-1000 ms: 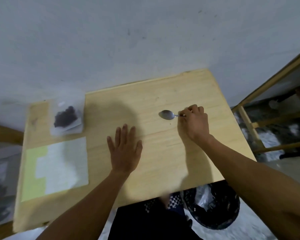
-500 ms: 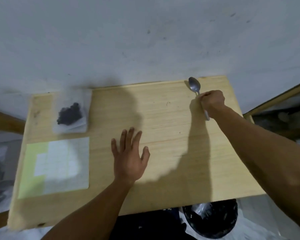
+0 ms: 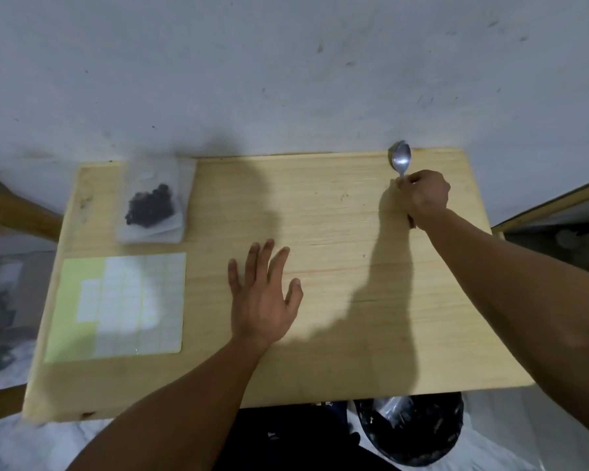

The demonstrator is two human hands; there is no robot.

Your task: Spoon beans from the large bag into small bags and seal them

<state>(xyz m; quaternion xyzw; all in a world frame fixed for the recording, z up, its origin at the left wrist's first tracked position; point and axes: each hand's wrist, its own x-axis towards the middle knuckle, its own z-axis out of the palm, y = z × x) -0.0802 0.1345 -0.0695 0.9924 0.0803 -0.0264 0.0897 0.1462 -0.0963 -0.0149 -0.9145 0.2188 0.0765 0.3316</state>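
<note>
Fingers of the right hand (image 3: 424,195) curl round the handle of the spoon (image 3: 401,160) at the far right corner of the table (image 3: 337,300); its long axis runs near to far, bowl pointing at the wall. Left hand (image 3: 262,297) lies flat mid-table, fingers spread. Small bag of beans (image 3: 152,203) sits far left, above a sticker sheet (image 3: 116,305)

A shiny metal spoon (image 3: 401,159) lies at the far right edge of the pale wooden tabletop (image 3: 320,215), bowl pointing away, its handle pinched by the right hand (image 3: 424,197). A small clear plastic bag of dark beans (image 3: 152,205) rests on a stack of similar bags at the far left. A large black bag of beans (image 3: 412,433) sits open below the near edge.
</note>
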